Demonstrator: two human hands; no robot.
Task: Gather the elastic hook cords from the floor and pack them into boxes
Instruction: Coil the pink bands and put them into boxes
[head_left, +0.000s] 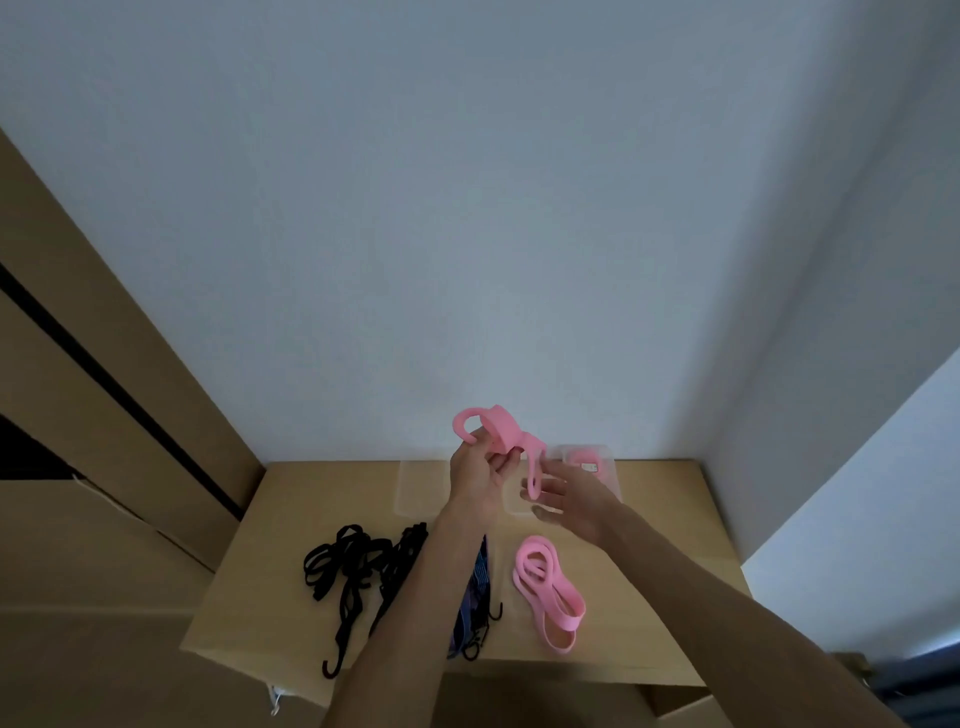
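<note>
A coiled pink cord (501, 428) is gripped in the left hand (480, 475) and held up above the cardboard surface (649, 525), probably so that the coil stays tight while its loose hook end hangs free. That dangling hook is met by the right hand (574, 499), whose fingers are spread open around it (nothing is clasped yet). A clear box (605, 462) already holding a pink coil sits just behind. Another pink cord (550, 590), black cords (353, 566) and a patterned cord (480, 571) lie waiting nearer the body.
</note>
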